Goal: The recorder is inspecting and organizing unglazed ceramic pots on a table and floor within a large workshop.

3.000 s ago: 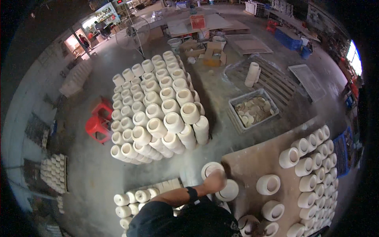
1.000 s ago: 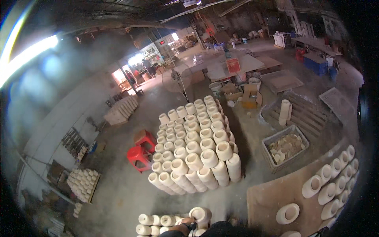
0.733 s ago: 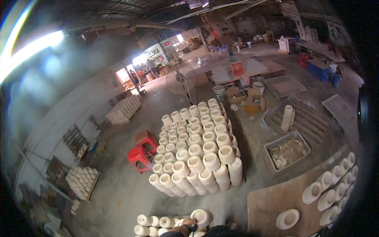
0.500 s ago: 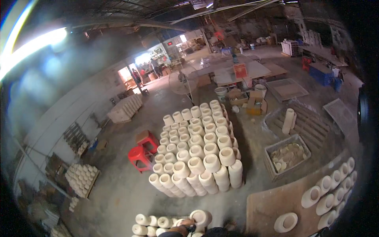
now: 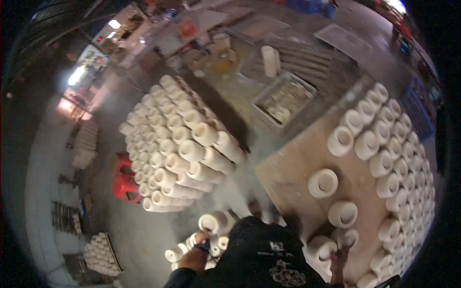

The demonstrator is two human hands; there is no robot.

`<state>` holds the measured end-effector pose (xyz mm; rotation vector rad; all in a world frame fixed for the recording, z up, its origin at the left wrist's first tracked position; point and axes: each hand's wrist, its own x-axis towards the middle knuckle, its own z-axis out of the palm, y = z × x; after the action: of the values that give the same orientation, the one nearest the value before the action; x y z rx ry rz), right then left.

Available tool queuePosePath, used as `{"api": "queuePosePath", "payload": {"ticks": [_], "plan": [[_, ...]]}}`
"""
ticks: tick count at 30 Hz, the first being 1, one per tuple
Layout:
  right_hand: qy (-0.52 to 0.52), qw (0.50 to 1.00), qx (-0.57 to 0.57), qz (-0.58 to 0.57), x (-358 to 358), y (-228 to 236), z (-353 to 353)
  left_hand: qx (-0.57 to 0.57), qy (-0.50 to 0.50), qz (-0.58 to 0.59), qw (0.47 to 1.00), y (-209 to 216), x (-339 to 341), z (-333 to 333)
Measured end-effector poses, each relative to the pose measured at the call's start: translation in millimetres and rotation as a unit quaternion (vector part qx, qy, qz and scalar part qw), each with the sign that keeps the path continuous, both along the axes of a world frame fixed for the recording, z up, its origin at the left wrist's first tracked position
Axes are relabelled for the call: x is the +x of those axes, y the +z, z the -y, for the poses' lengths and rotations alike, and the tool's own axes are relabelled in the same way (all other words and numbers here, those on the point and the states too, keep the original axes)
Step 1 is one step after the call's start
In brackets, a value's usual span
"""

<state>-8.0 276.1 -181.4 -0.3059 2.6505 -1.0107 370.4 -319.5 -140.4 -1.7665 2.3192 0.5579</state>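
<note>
The dark shirt (image 5: 261, 252) of the worker is closest to me, with one arm out to each side. The left hand (image 5: 202, 237), a dark band (image 5: 204, 246) at its wrist, sits against the near rim of a wide pale pot (image 5: 222, 222), perhaps because that edge is the easiest to reach; blur keeps me from telling whether its fingers are curled tight or only resting there. Pale cylinders (image 5: 173, 254) lie just beside and below, bunched, I suppose, so they prop one another. The right hand (image 5: 340, 258) is at a smaller pale pot (image 5: 353, 238) on the brown board (image 5: 288, 168), fingers toward its side; whether they pinch it I cannot tell either. Farther along the board, a lone pot (image 5: 323, 183) and a second pot (image 5: 343, 214) stand apart with mouths up, probably spaced to leave room for a hand around each, while the packed rows (image 5: 381, 163) crowd the right side, likely to save surface. Beyond the board's left corner rises a big tiered stack (image 5: 176, 163), its columns pressed close, seemingly for steadiness. Red stools (image 5: 126, 186) stand behind it. Farther still, a crate (image 5: 266, 117) keeps loose pale pieces together, near a slatted pallet (image 5: 307, 62) bearing an upright pale column (image 5: 271, 61).
</note>
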Motion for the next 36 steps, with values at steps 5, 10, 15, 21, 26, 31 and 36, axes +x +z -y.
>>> {"api": "queuePosePath", "payload": {"ticks": [5,10,15,21,26,31,36], "plan": [[-0.205,0.95,-0.167,0.167,32,68,10,0.067,0.129,0.009,0.989,62,-43,8],[-0.197,0.945,-0.193,0.177,38,94,-5,0.072,0.19,0.016,0.979,79,-57,6],[-0.077,0.963,-0.192,0.174,13,201,34,0.077,0.056,0.077,0.993,78,-63,18],[0.161,0.948,0.227,-0.152,15,282,82,0.016,-0.059,0.077,0.995,-33,-25,57],[-0.059,0.993,-0.003,0.098,6,218,33,0.026,-0.049,0.041,0.998,-7,8,68],[-0.062,0.987,0.139,0.041,32,268,81,0.056,0.013,0.046,0.997,-25,-13,83],[-0.089,0.99,0.077,0.078,37,287,98,0.032,-0.173,-0.026,0.984,-69,13,108]]}}
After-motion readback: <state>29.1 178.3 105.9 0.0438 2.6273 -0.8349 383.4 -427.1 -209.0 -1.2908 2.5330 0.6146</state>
